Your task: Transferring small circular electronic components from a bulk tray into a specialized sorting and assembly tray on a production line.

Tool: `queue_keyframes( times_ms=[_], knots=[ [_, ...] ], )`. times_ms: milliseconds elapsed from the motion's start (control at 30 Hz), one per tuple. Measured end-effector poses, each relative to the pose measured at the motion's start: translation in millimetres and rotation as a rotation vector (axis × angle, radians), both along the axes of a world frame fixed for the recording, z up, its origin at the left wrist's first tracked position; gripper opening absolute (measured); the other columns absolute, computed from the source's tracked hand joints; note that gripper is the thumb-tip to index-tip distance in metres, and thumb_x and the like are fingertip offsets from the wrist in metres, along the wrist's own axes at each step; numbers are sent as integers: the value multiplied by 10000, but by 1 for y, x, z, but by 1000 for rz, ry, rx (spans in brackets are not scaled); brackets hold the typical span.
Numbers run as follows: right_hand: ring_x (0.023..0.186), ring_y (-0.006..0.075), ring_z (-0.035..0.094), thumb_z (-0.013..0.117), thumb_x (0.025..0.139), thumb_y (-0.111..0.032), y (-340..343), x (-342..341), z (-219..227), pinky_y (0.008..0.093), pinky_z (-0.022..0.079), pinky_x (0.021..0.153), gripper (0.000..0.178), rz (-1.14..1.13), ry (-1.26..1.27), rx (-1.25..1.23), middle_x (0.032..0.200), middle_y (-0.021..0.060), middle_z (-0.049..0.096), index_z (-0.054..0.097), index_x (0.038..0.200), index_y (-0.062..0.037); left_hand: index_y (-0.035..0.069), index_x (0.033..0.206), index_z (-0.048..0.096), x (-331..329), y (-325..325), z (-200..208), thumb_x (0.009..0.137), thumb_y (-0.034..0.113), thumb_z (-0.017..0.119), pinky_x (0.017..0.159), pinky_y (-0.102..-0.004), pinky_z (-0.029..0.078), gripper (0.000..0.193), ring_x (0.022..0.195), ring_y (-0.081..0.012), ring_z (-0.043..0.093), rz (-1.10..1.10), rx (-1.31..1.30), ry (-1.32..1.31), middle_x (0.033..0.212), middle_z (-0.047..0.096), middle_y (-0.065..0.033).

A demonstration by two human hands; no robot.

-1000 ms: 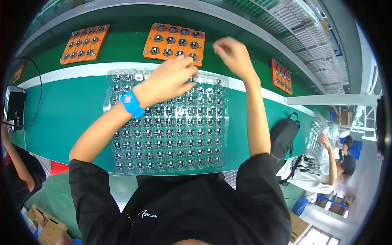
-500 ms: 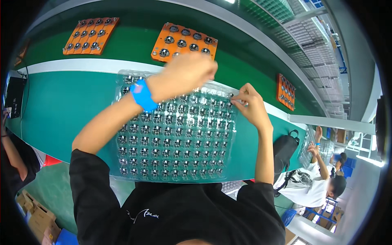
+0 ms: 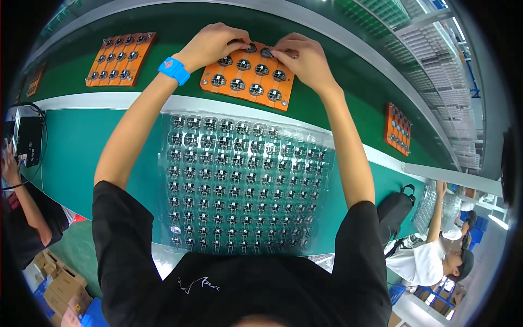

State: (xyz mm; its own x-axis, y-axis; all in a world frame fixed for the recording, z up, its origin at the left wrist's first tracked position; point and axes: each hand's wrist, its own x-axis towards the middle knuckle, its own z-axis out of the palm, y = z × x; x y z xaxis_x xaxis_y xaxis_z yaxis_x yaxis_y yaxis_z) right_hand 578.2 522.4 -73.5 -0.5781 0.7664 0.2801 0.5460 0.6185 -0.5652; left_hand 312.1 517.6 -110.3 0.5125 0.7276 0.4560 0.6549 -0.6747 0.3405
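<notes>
An orange fixture plate [image 3: 231, 73] holds rows of small round electronic parts with dark bodies and light centres. My left hand [image 3: 218, 46], with a blue wristband [image 3: 174, 71], reaches over the plate's far left corner; its fingers pinch a round electronic part [image 3: 250, 48] in the far row. Beside it, my right hand [image 3: 305, 59] has thumb and forefinger closed at a neighbouring round electronic part [image 3: 266, 53]. The left hand partly hides that row's left end. Nearer to me lies a clear plastic blister tray [image 3: 326, 163] filled with rows of similar small parts.
The plate rests on a dark green belt [image 3: 174, 46] behind a pale rail [image 3: 131, 100]. More orange plates [image 3: 116, 73] [image 3: 397, 129] stand left and right. On the green bench are a black bag [image 3: 396, 212] and a dark box [image 3: 29, 140]. Co-workers are at both sides.
Both hands have moved forward from the tray's far side onto the orange plate, the right one leaving the tray's far right corner. The whole view has shifted slightly.
</notes>
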Motion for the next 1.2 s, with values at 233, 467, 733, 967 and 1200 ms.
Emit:
queue_keyframes(
  times_ms=[233,467,733,967,1200],
  knots=[
    [777,309,700,744,862,-181,20,-18,-36,380,566,731,151,46,46,123,867,102,732,785,921,-49,63,1083,739,-9,1,-11,984,180,654,837,-377,576,176,893,-301,724,9,-41,-4,998,763,-99],
    [764,310,705,719,882,-204,28,-25,-46,392,574,748,149,95,-32,255,808,106,745,809,927,-94,98,1093,743,-16,6,-28,991,227,648,811,-376,586,190,881,-293,730,-20,15,-46,978,765,-78],
    [766,297,714,711,894,-213,29,-31,-54,378,583,761,148,73,-34,209,821,88,757,814,944,-118,68,1115,736,-23,5,-38,988,187,644,879,-392,558,197,947,-303,716,38,-40,27,1058,764,-85],
    [777,280,725,681,920,-209,25,-36,-71,378,584,768,161,53,113,154,828,73,763,814,953,-123,103,1086,750,-31,12,-37,988,232,654,823,-387,579,188,857,-289,729,-25,96,74,975,771,-74],
    [872,298,724,691,929,-195,27,-47,-66,389,579,810,179,89,-134,289,929,102,764,789,1004,-66,67,1076,740,-42,8,-45,959,217,691,920,-393,529,197,1005,-291,686,22,-120,11,1101,754,-75]
  ],
)
